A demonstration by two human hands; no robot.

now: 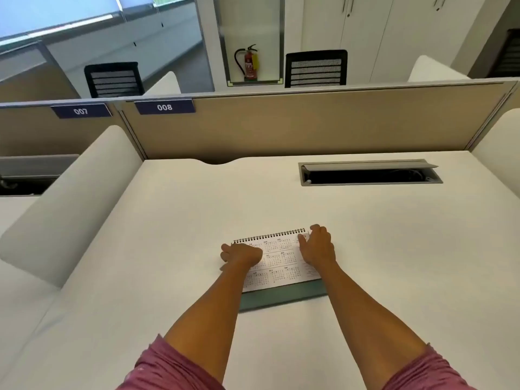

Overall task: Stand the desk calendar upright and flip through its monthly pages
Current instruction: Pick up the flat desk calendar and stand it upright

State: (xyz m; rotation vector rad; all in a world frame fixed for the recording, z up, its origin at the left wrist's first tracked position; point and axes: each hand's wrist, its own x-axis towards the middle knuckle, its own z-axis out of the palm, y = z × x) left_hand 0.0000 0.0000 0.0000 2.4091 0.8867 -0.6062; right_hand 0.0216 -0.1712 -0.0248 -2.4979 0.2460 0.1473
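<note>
The desk calendar (281,263) lies flat on the tabletop (168,220), long axis running 9 to 3 o'clock, spiral edge at 12. The left hand (242,256) and right hand (318,249) rest loosely curled on its ends, equally near.

i see white desk (168,220); desk calendar (281,263) flat on it; open grey cable tray (371,175) recessed near back edge.

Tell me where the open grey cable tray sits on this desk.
Head view: the open grey cable tray is recessed in the white desk at far right, just before the beige partition.
</note>
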